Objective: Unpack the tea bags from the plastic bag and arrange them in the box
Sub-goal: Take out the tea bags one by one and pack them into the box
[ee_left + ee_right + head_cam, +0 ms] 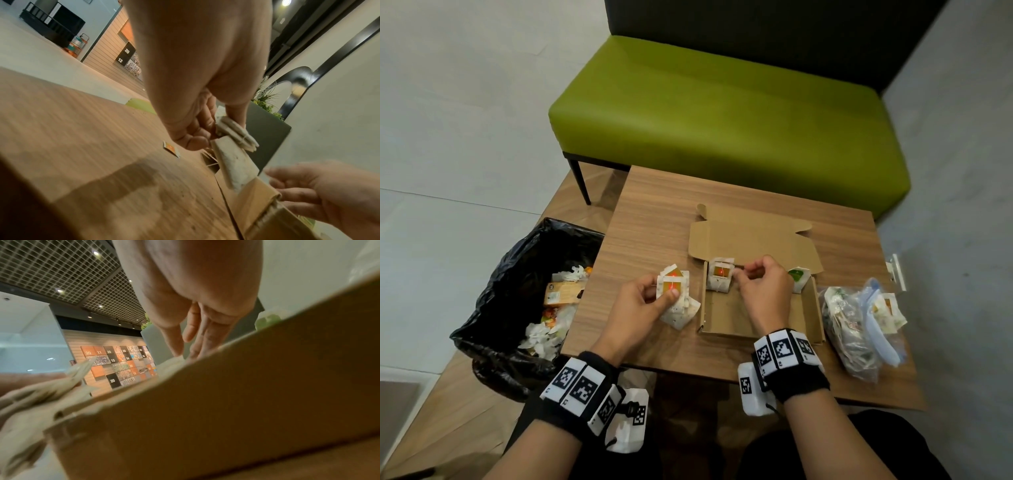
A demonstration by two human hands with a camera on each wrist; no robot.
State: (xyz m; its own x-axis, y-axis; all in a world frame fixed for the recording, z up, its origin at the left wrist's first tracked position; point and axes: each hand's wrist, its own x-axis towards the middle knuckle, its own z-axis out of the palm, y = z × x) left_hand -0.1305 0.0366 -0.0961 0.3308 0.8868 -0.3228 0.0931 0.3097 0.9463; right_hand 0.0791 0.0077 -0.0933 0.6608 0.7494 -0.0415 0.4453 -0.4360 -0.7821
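Note:
My left hand [666, 293] grips a fanned stack of white tea bags [678, 301] with orange tags, just left of the open cardboard box [812, 308]. In the left wrist view the left hand [213, 129] pinches that stack [236, 134] edge-on above the box wall [257, 194]. My right hand [743, 274] reaches into the box, its fingers straight, with fingertips [194, 352] on the tea bags [719, 279] standing in the back left corner. A green-tagged tea bag [798, 275] leans in the back right corner. The plastic bag [856, 325] lies right of the box, with several tea bags inside.
A bin lined with a black bag [517, 294] stands by the table's left edge, holding wrappers. The wooden table [654, 222] is low, with a green bench [722, 113] beyond it. A small orange tag [170, 148] lies on the table near my left hand.

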